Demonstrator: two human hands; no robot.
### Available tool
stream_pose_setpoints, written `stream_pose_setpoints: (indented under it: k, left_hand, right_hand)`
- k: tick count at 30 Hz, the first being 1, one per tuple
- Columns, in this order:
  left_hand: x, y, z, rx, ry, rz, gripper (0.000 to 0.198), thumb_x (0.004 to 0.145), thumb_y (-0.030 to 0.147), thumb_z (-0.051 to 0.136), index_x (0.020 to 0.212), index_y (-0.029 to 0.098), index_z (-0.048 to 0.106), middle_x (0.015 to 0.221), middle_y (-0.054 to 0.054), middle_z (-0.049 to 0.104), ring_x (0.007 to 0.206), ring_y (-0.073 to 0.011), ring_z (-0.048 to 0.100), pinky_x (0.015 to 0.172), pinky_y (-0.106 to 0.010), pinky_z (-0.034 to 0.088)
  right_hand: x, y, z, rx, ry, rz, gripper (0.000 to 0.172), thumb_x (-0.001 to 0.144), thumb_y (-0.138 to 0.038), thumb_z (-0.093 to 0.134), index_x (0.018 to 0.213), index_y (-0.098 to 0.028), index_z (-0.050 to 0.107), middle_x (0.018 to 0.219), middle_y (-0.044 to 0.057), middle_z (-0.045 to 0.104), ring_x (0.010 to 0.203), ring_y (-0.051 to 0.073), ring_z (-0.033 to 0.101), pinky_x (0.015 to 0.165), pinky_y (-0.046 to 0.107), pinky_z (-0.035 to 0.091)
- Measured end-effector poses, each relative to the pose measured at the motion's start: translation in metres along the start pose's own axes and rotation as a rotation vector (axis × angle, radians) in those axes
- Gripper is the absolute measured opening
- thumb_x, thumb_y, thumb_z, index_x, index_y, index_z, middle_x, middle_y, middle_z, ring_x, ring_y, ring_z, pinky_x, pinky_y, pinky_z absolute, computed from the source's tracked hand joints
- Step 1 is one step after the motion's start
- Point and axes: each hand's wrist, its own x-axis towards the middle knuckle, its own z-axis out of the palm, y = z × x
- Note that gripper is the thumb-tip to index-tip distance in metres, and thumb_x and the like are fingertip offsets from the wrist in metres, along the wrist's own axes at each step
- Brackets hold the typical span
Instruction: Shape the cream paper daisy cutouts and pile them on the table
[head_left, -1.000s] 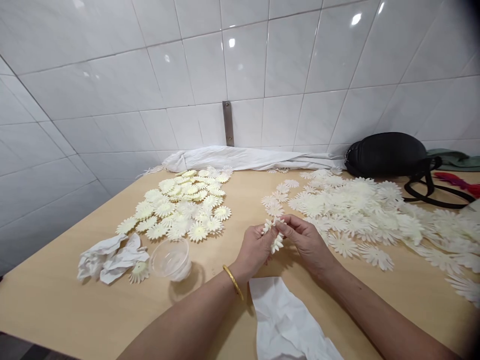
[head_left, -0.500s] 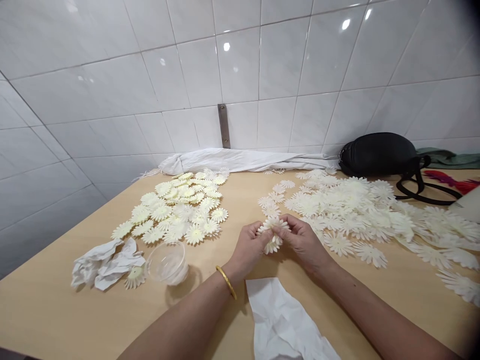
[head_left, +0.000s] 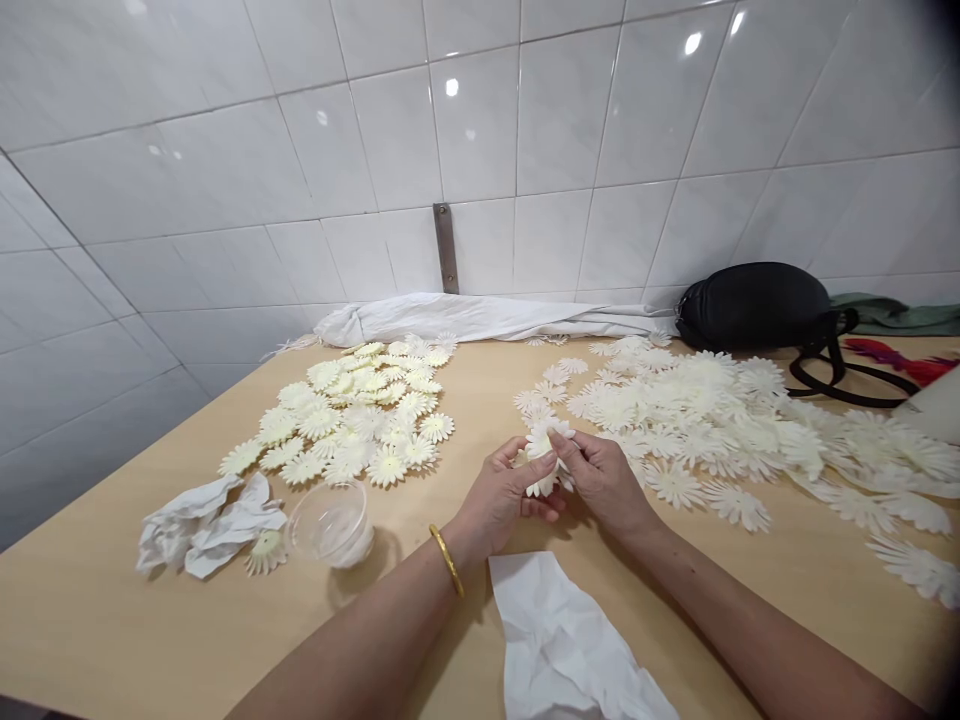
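Observation:
Between my two hands, a little above the table, is a cream-white artificial flower [head_left: 541, 440] with petals all around. My left hand [head_left: 504, 490] grips it from the left, thumb on the front and fingers curled behind. From the right, my right hand [head_left: 604, 480] pinches its edge with thumb and fingers. Whether it is one layer or several, I cannot tell. A heap of loose white petal pieces [head_left: 705, 410] spreads to the right of my hands. On the left lies a pile of yellowish-centred flowers [head_left: 360, 410].
A clear plastic cup [head_left: 330, 525] stands left of my left forearm, beside crumpled white paper [head_left: 187, 525] and a single flower [head_left: 266, 552]. A white paper sheet [head_left: 562, 640] lies between my forearms. At the back are a white cloth [head_left: 465, 318] and a black bag [head_left: 757, 305].
My fingers have shifted on the flower. My left fingers now show below it, more spread, and the right thumb has moved up to its upper edge. The view has tilted slightly.

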Motion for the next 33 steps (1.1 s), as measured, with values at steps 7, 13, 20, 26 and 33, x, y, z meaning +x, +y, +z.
stream_pose_setpoints:
  k: [7,13,20,26,33]
  left_hand:
    - [-0.002,0.003,0.005,0.125,0.138,0.100,0.035,0.064,0.042,0.066,0.082,0.014,0.057,0.062,-0.001,0.057,0.048,-0.0087,0.051,0.044,-0.020,0.041]
    - [-0.002,0.004,0.003,0.043,0.157,0.032,0.032,0.056,0.035,0.073,0.073,0.014,0.057,0.065,-0.003,0.060,0.053,-0.0107,0.053,0.046,-0.022,0.042]
    - [0.001,0.000,0.003,-0.042,0.103,0.005,0.037,0.054,0.031,0.075,0.082,0.016,0.058,0.061,0.001,0.056,0.048,-0.0086,0.050,0.043,-0.020,0.036]
    - [0.000,0.001,0.005,0.144,0.220,0.042,0.030,0.055,0.036,0.071,0.069,0.015,0.055,0.047,0.003,0.050,0.039,-0.0065,0.042,0.038,-0.019,0.029]
    - [0.003,0.002,0.000,0.147,0.298,0.153,0.028,0.057,0.035,0.069,0.067,0.016,0.052,0.045,0.005,0.048,0.037,-0.0058,0.039,0.039,-0.019,0.030]
  right_hand:
    - [-0.003,-0.003,0.001,0.061,-0.013,-0.042,0.025,0.075,-0.042,0.054,0.066,-0.019,0.048,0.057,-0.003,0.048,0.051,0.010,0.043,0.048,0.022,0.035]
    - [-0.001,0.003,0.000,0.202,-0.048,-0.009,0.024,0.073,-0.041,0.057,0.066,-0.019,0.049,0.056,-0.004,0.046,0.049,0.010,0.041,0.047,0.022,0.033]
    - [-0.002,0.001,0.004,0.073,-0.010,0.040,0.045,0.077,-0.054,0.045,0.051,-0.018,0.043,0.044,-0.003,0.041,0.043,0.010,0.037,0.041,0.023,0.030]
    - [0.004,0.008,-0.002,0.044,0.142,0.033,0.045,0.075,-0.055,0.049,0.050,-0.017,0.050,0.046,-0.001,0.047,0.046,0.011,0.042,0.047,0.025,0.035]
    - [0.009,0.002,-0.017,0.271,0.110,0.106,0.042,0.070,-0.054,0.055,0.050,-0.018,0.049,0.046,-0.002,0.045,0.046,0.010,0.042,0.048,0.024,0.036]
